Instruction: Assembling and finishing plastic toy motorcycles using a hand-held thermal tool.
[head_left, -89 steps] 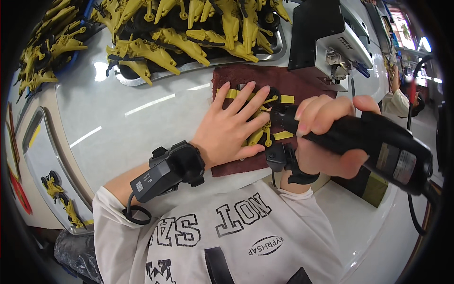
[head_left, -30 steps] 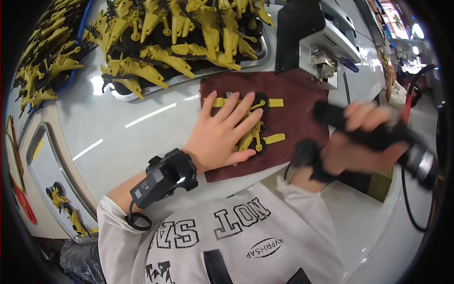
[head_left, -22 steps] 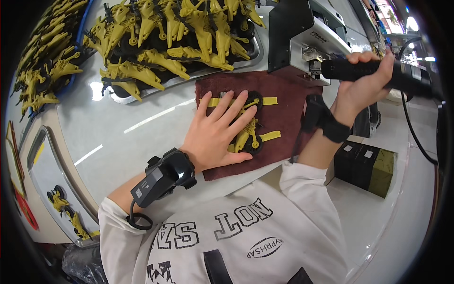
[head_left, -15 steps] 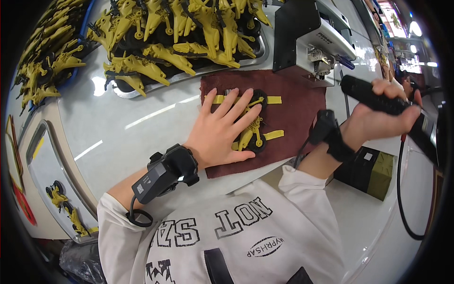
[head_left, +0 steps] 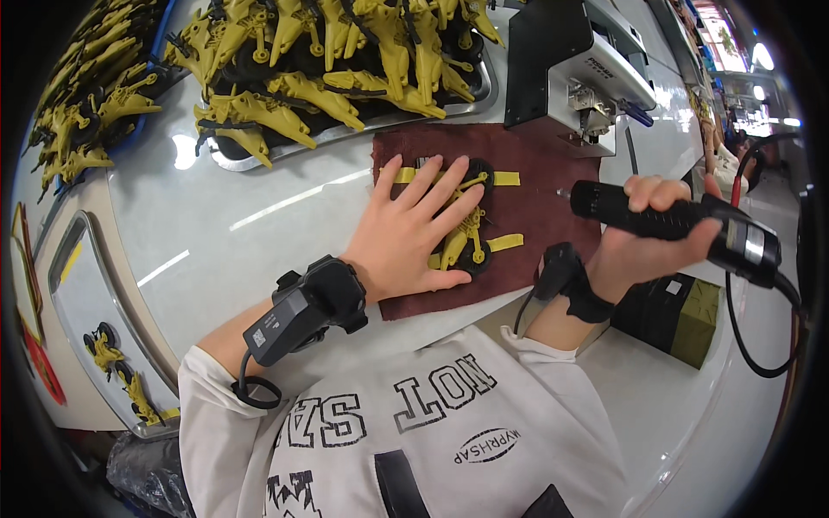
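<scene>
My left hand (head_left: 410, 229) lies flat with its fingers spread over a yellow toy motorcycle (head_left: 469, 226) with black wheels, covering part of it. The motorcycle lies on its side on a dark red mat (head_left: 553, 216), with yellow strips (head_left: 507, 243) under it at both ends. To the right, my right hand (head_left: 654, 233) is wrapped round a black electric screwdriver (head_left: 673, 217). Its metal tip points left, over the mat's right edge and apart from the motorcycle. A cable runs from its back end.
A metal tray (head_left: 484, 97) heaped with yellow motorcycles stands at the back, and another pile (head_left: 86, 112) at the far left. Behind the mat's right side is a black and white machine (head_left: 574, 82). A tray (head_left: 82, 285) with a few motorcycles is at left; a dark box (head_left: 669, 315) lies at right.
My right hand has brought the screwdriver left, nearer the mat, and its tip now shows. My left hand stays spread on the motorcycle.
</scene>
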`<move>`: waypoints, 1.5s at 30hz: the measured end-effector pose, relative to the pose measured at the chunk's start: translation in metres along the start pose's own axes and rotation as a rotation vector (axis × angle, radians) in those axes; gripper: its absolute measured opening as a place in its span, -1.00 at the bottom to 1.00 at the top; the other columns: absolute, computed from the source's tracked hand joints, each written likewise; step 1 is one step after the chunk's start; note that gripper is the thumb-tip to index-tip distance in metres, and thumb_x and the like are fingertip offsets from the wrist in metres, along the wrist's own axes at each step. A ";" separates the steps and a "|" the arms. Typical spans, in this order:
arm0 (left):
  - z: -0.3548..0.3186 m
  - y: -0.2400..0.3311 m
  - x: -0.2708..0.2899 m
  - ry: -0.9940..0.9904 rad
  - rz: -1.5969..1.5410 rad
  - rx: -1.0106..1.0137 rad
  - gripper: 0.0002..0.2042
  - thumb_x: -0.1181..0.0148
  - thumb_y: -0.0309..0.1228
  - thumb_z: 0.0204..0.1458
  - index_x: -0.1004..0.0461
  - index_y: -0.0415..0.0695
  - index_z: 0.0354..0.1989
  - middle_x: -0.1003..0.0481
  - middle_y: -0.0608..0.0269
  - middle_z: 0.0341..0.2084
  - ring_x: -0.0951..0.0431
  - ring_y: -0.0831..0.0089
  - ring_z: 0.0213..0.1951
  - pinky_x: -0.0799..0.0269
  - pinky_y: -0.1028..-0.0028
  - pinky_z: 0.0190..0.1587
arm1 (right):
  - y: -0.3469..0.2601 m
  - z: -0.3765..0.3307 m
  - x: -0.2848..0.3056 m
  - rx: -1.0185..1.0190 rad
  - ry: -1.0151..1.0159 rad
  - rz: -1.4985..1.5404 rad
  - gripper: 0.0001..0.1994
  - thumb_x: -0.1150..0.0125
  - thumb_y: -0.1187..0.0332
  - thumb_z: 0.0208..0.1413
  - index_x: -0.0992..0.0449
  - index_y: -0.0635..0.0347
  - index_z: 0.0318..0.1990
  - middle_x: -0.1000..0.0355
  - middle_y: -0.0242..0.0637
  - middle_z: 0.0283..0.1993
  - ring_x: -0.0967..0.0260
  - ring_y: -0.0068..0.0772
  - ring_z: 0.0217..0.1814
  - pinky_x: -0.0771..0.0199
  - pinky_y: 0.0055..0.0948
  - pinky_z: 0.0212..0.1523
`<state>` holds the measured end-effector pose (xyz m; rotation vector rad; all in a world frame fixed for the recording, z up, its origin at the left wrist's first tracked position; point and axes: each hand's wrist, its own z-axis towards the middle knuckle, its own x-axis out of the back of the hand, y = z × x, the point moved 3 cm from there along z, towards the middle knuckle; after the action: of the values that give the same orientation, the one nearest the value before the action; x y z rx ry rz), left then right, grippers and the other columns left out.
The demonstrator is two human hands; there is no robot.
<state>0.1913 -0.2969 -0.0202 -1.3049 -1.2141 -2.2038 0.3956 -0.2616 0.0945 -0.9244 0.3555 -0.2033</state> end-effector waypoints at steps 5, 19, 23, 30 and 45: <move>0.000 -0.001 0.007 0.187 -0.098 -0.091 -0.28 -0.17 0.12 -0.21 -0.23 -0.02 0.13 -0.18 0.14 0.16 -0.18 0.14 0.17 0.05 0.06 0.17 | -0.011 -0.026 -0.015 -0.118 -0.276 0.450 -0.43 0.03 -0.06 0.07 -0.20 0.21 0.07 -0.18 -0.31 -0.53 -0.10 -0.44 -0.62 -0.12 -0.39 -0.45; -0.010 -0.003 0.010 0.507 -0.322 -0.283 -0.74 -0.32 -0.37 -0.29 -0.42 -0.09 -0.39 -0.45 0.31 -0.30 -0.42 0.26 -0.11 -0.18 0.20 -0.02 | 0.008 -0.055 -0.047 -0.338 -0.361 0.698 -0.41 0.10 -0.04 0.13 -0.13 0.24 0.15 -0.21 -0.29 -0.51 -0.11 -0.46 -0.62 -0.14 -0.38 -0.43; -0.009 -0.002 0.011 0.498 -0.345 -0.272 -0.76 -0.31 -0.43 -0.30 -0.42 -0.10 -0.41 -0.45 0.31 -0.34 -0.44 0.29 -0.16 -0.20 0.23 -0.05 | 0.009 -0.054 -0.041 -0.347 -0.261 0.698 -0.35 0.16 -0.17 0.12 -0.07 0.16 0.17 -0.21 -0.28 -0.54 -0.14 -0.39 -0.67 -0.21 -0.34 -0.52; -0.010 -0.005 0.007 0.523 -0.342 -0.287 -0.77 -0.31 -0.51 -0.33 -0.42 -0.13 -0.45 -0.45 0.33 -0.43 -0.45 0.34 -0.24 -0.23 0.30 -0.13 | 0.010 -0.052 -0.039 -0.342 -0.210 0.687 -0.38 0.13 -0.15 0.12 -0.12 0.14 0.16 -0.21 -0.29 -0.52 -0.12 -0.42 -0.65 -0.17 -0.36 -0.53; -0.008 -0.005 0.002 0.498 -0.335 -0.181 -0.79 -0.34 -0.49 -0.38 -0.37 -0.05 -0.62 -0.37 0.42 -0.61 -0.41 0.36 -0.35 -0.19 0.33 -0.18 | -0.019 -0.062 -0.046 -0.099 -0.412 0.588 -0.24 -0.03 -0.15 0.04 0.09 0.16 0.21 -0.27 -0.19 -0.49 -0.25 -0.31 -0.62 -0.31 -0.30 -0.50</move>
<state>0.1826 -0.2998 -0.0229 -0.5632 -1.1102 -2.7039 0.3293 -0.3037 0.0852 -0.8968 0.2415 0.5413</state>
